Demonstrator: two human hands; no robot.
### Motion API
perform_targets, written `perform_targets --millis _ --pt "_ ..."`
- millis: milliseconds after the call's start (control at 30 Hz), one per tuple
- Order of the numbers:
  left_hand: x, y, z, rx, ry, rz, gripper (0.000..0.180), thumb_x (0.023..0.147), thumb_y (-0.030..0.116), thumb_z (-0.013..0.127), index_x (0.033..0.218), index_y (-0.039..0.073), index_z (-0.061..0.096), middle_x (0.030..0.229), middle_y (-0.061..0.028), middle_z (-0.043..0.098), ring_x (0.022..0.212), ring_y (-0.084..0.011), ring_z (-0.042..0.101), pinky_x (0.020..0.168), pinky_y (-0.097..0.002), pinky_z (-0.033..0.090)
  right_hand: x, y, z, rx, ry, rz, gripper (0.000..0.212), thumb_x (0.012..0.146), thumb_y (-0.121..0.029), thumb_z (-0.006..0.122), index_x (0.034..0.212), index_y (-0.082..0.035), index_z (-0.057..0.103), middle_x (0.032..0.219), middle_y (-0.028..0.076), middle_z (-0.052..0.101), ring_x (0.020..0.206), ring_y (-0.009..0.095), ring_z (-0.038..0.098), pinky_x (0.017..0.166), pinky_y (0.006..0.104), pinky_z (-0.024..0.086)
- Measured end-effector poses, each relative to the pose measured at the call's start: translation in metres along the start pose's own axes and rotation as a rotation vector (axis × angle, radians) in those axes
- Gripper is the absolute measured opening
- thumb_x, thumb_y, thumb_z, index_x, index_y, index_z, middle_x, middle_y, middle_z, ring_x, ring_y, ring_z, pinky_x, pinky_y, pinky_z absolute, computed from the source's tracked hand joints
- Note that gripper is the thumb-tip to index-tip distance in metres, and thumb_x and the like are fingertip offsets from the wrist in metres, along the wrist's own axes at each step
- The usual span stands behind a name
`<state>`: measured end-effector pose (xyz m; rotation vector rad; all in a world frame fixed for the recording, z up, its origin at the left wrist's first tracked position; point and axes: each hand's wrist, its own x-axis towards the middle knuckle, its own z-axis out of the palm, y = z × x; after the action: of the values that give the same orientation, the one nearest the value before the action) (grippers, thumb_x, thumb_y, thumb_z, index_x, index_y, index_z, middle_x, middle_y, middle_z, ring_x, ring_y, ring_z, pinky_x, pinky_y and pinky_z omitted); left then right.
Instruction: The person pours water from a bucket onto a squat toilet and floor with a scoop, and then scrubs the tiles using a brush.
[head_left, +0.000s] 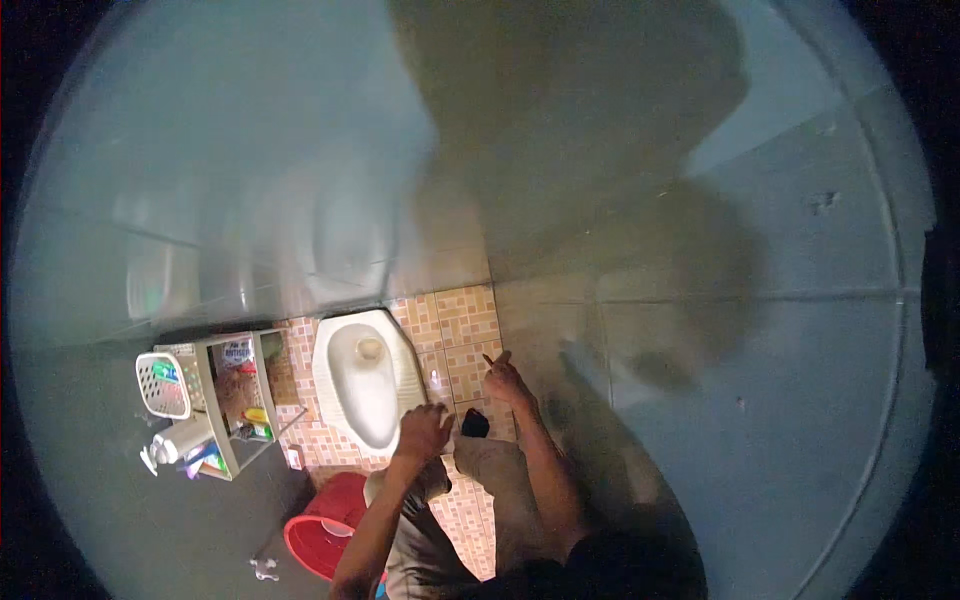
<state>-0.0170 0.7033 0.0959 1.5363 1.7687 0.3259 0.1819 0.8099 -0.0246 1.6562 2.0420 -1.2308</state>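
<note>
My left hand hangs over my left knee, beside the lower right rim of a white squat toilet. Its fingers are loosely spread, and I see nothing in them. Farther right, my right hand reaches forward near the tiled floor and the grey wall. Two of its digits stand apart at the tip; the rest of the fingers are hard to make out. Below that hand, a dark shoe or sandal shows in front of my right trouser leg.
A light shelf rack with bottles and packets stands at the left, a perforated white basket on its outer side. Nearer to me is a red tub. Grey walls close in ahead and right; patterned tiles cover the floor.
</note>
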Motion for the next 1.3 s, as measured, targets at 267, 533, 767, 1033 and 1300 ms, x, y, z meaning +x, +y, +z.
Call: perform_targets --millis 267,533,767,1033,1300 --pt "0.07 -0.08 0.123 0.229 -0.232 0.213 0.03 0.089 0.035 0.054 0.095 0.006 0.062 0.083 -0.0173 0.065 0.079 -0.0353 0.064 0.071 -0.0484 0.051 0.079 0.014 0.021 0.324 0.009 0.088 0.035 0.088 -0.019 0.051 0.113 0.005 0.048 0.091 0.027 0.063 0.088 0.04 0.063 0.076 0.0467 0.05" --pt "0.099 -0.156 0.171 0.318 -0.293 0.222 0.035 0.089 0.036 0.052 0.096 0.004 0.062 0.084 -0.0176 0.065 0.08 -0.0356 0.065 0.071 -0.0474 0.052 0.144 0.098 0.101 0.304 0.114 0.124 0.027 0.092 -0.026 0.049 0.104 -0.002 0.056 0.099 0.022 0.063 0.096 0.037 0.062 0.081 0.0444 0.048" --pt "0.128 -0.2 0.203 0.498 -0.602 0.265 0.028 0.082 0.028 0.057 0.094 0.003 0.063 0.086 -0.0156 0.065 0.09 -0.0322 0.062 0.076 -0.0481 0.048 0.199 0.101 0.117 0.482 0.176 0.184 0.034 0.094 -0.031 0.049 0.106 0.0 0.054 0.098 0.022 0.062 0.096 0.036 0.061 0.084 0.044 0.045" --pt "0.176 -0.125 0.188 0.494 -0.439 0.292 0.029 0.077 0.019 0.061 0.101 0.004 0.062 0.093 -0.0162 0.064 0.09 -0.031 0.064 0.076 -0.0457 0.049 0.223 0.126 0.171 0.458 0.656 -0.097 0.039 0.093 -0.04 0.052 0.099 -0.002 0.043 0.072 0.016 0.06 0.071 0.03 0.063 0.064 0.0423 0.048" --pt "0.193 -0.114 0.184 0.537 -0.259 0.418 0.029 0.079 0.014 0.058 0.104 -0.001 0.059 0.095 -0.0157 0.061 0.094 -0.0297 0.059 0.086 -0.0463 0.044 0.251 0.175 0.235 0.906 0.47 0.04 0.034 0.093 -0.032 0.057 0.105 -0.004 0.04 0.075 0.014 0.062 0.069 0.019 0.063 0.06 0.0369 0.049"
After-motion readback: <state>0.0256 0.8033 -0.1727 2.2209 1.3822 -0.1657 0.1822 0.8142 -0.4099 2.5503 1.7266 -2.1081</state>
